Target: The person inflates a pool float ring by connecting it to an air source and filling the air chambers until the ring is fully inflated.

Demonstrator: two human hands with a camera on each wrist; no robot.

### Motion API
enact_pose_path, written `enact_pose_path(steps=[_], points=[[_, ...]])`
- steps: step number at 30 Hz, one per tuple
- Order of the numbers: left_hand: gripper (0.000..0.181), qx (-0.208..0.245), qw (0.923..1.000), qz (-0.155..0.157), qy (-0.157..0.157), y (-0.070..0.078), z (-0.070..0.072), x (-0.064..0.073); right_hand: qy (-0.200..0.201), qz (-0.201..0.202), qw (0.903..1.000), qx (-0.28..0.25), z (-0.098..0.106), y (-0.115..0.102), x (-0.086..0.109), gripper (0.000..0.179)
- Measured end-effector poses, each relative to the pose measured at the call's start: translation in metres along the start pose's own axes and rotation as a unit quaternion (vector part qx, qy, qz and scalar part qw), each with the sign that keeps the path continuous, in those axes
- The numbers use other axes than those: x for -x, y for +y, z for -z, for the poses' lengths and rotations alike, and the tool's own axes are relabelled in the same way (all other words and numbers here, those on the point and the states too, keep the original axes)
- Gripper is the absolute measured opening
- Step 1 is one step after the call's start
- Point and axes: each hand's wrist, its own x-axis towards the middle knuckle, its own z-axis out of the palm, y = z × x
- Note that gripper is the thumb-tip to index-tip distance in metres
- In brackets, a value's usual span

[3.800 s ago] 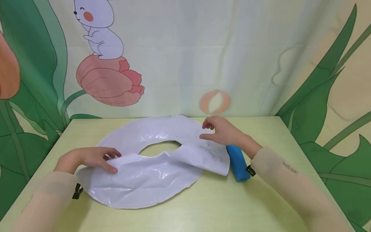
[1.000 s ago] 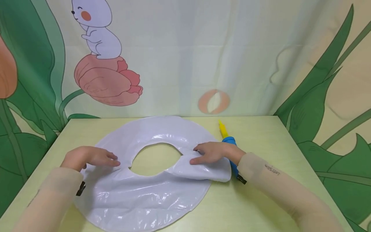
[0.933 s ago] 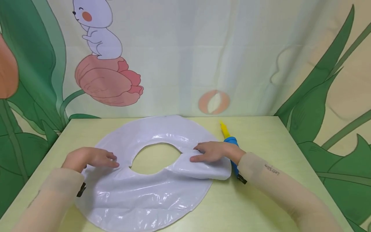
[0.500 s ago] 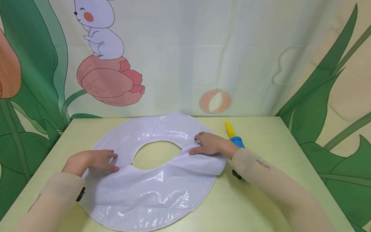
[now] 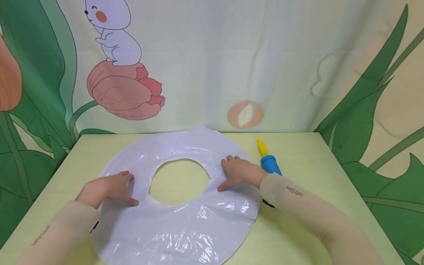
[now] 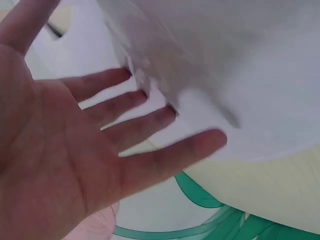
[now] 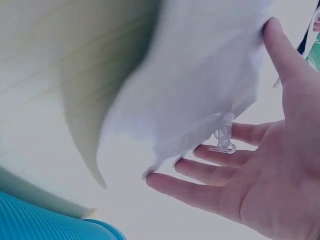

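A flat white swim ring (image 5: pixel 159 230) lies on the table, its glossy plastic wrinkled at the front. My left hand (image 5: pixel 114 187) rests on the ring's left side, with thumb and fingers spread. On the right side, my right hand (image 5: pixel 239 172) touches the plastic with its fingers apart. In the right wrist view, a clear valve (image 7: pixel 223 136) sticks out from the ring in front of the fingers. The left wrist view shows straight fingers (image 6: pixel 170 152) reaching to the white sheet. A blue hand pump (image 5: pixel 271 165) with a yellow nozzle lies just beyond the right wrist, partly hidden by the sleeve.
The pale yellow-green table (image 5: pixel 304 162) ends at the back against a printed curtain (image 5: pixel 198 66) with a rabbit and flowers. The pump's ribbed blue body (image 7: pixel 45 220) shows low in the right wrist view.
The ring's folded right part has been spread out flat, and its front edge has come nearer. The right hand has shifted slightly left; more of the pump shows than at first.
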Motion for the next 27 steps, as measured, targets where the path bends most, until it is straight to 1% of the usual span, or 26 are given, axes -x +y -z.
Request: enact_pose_path(steps=[5,8,10,13,17,22,27], points=[[0.115,-0.019,0.9996,0.013,0.014,0.006,-0.004,-0.001,-0.021,-0.007,0.9997,-0.010,0.000,-0.002,0.000,0.115],[0.114,-0.029,0.9988,0.018,0.034,0.009,-0.006,0.000,-0.031,-0.006,0.9994,-0.013,0.001,-0.001,0.002,0.120],[0.112,-0.036,0.9979,0.023,0.049,0.013,-0.005,0.000,-0.033,-0.005,0.9994,-0.011,0.002,-0.001,0.003,0.122],[0.108,-0.048,0.9969,0.027,0.057,0.018,-0.001,-0.002,-0.030,-0.007,0.9995,-0.004,0.002,0.001,0.004,0.124],[0.107,-0.054,0.9969,0.044,0.037,0.024,0.008,-0.005,-0.021,-0.009,0.9997,0.005,0.000,0.001,0.003,0.124],[0.101,-0.049,0.9958,0.073,0.026,0.029,0.018,-0.004,-0.012,0.003,0.9999,0.009,-0.003,-0.003,0.001,0.122],[0.064,-0.036,0.9953,0.089,0.008,0.034,0.028,-0.007,-0.015,-0.002,0.9998,0.010,-0.005,-0.005,0.002,0.121]])
